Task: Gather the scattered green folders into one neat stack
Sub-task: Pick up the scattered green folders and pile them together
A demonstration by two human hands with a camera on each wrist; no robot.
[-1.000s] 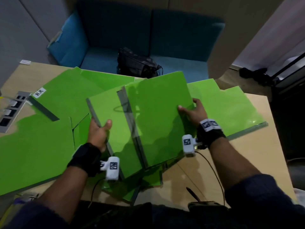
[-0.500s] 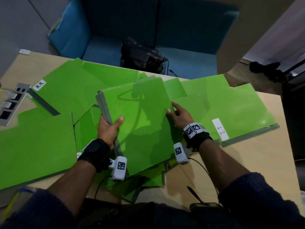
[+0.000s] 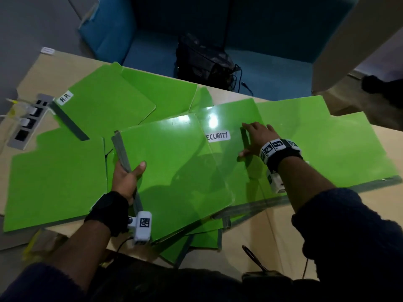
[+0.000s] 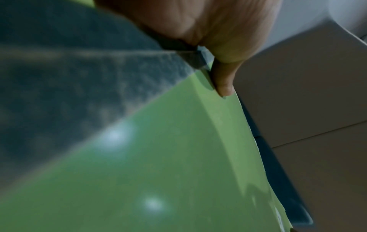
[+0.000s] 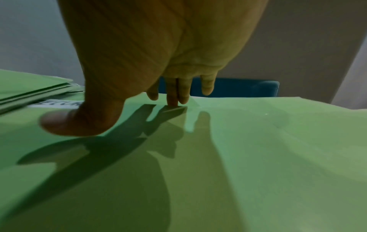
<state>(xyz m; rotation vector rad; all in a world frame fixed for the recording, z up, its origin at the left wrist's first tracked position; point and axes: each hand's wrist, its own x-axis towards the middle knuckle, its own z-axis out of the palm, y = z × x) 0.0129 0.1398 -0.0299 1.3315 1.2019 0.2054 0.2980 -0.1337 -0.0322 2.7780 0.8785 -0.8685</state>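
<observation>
Several green folders lie scattered over the wooden table. My left hand grips the grey spine of a small stack of folders, thumb on top; the left wrist view shows that stack and my thumb close up. To its right lies a folder labelled SECURITY. My right hand lies flat on it with fingers spread, and in the right wrist view its fingertips press the green cover. Another folder labelled H.R lies at the far left.
A grey power socket strip sits at the table's left edge. More green folders cover the left and right of the table. A black bag rests on the blue sofa beyond the table.
My left hand has lowered the held stack toward the table. My right hand has let go of the stack's right edge and moved right onto the SECURITY folder, which is now uncovered.
</observation>
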